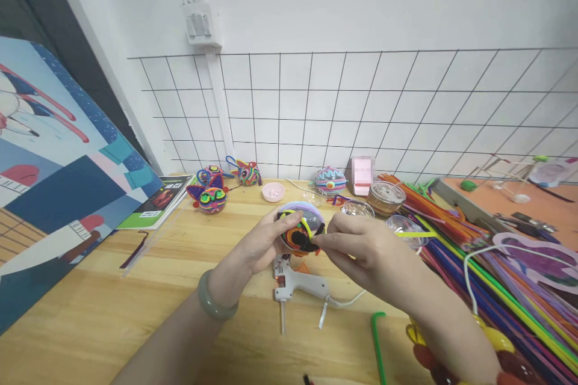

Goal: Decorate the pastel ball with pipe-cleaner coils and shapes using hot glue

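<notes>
The decorated ball (297, 236) is gripped by the left hand (262, 245) over the tabletop (180, 289), near the glue gun (307, 284); a yellow strip (418, 234) is apparently pinched by the right hand (368, 246). The strip should be laid snugly along the curve, without twisting.

Two hands were counted: one left hand (262, 243) and one right hand (372, 255). One held ball (295, 236) and four rear balls (212, 201) were identified. One glue gun (307, 284), one bowl (273, 197), one bangle (215, 311), one loose tassel (135, 251) and one wall box (201, 23) were recorded. Pipe cleaners (510, 307) were observed in dozens; their exact number could not be established.
</notes>
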`<state>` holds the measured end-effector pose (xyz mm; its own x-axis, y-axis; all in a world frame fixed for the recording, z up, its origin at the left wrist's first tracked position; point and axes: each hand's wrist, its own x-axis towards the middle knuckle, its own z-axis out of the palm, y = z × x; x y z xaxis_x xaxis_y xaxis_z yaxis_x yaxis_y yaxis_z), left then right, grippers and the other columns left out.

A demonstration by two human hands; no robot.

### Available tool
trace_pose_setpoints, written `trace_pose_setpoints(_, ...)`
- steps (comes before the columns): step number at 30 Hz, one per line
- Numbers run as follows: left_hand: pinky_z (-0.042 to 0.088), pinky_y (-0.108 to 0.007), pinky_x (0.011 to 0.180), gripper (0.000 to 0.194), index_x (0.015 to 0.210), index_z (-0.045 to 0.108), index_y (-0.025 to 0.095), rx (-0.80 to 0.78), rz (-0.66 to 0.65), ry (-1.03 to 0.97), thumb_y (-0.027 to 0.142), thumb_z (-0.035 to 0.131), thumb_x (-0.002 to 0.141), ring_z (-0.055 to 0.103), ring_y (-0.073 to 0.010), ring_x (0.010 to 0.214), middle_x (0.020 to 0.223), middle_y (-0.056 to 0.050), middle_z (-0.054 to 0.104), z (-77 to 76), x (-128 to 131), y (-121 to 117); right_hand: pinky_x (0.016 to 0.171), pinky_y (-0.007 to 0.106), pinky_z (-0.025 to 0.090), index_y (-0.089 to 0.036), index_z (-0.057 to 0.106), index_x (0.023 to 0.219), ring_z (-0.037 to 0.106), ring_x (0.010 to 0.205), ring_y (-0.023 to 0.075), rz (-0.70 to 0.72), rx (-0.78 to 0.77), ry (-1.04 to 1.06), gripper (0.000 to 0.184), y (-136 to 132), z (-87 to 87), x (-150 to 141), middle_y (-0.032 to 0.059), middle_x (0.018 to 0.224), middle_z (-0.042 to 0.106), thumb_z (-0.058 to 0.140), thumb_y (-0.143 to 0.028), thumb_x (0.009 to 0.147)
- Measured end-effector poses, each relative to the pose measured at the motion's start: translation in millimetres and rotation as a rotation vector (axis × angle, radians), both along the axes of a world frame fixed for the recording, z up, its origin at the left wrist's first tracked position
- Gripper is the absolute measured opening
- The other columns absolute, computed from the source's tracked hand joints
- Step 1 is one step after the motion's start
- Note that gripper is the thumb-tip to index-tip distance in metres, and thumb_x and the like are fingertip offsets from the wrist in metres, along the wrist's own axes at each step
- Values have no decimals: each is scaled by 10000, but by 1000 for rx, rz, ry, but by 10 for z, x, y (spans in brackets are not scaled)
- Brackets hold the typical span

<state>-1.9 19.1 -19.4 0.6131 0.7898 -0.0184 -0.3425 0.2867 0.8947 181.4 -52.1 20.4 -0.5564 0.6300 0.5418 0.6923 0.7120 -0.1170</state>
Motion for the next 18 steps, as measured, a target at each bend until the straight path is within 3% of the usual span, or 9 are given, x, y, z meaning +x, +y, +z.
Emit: trace_pose_setpoints(18,532,-305,686,418,1081,478,198,48,141,43,305,714,753,619,-160,818,965,-42,611,-10,82,-85,537,265,361,-125,705,929,513,612,141,-19,19,-3,240,33,-36,11,45,719,570,470,-99,894)
